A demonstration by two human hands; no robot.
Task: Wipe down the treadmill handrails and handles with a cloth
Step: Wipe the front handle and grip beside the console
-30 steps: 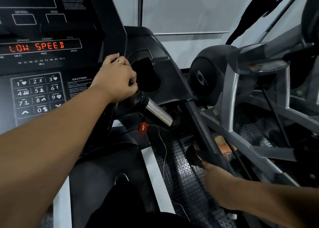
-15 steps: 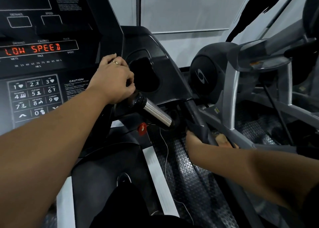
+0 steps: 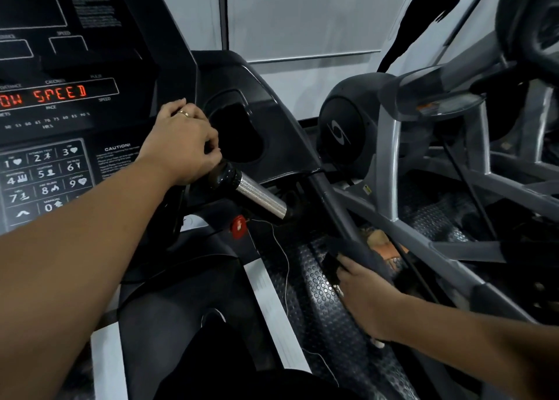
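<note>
**Colours and patterns: treadmill station**

Console (image 3: 90, 66): black, red lit lettering; keypad (image 3: 45, 175) symbols white on dark grey. Handle (image 3: 257, 196): glossy black with a silver, finely textured metal sleeve. Safety key (image 3: 238, 226): red. Cloth (image 3: 363, 254): dark grey. Handrail (image 3: 332, 206): black. Deck strip (image 3: 272, 302): pale silver. Floor mat (image 3: 320, 290): black, raised-dot pattern. Ring (image 3: 183, 113): gold. Neighbouring machine frame (image 3: 390, 163): grey.

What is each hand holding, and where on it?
Left hand grips the front handle at its black end, above the chrome. Right hand holds a dark cloth round the side handrail.
</note>
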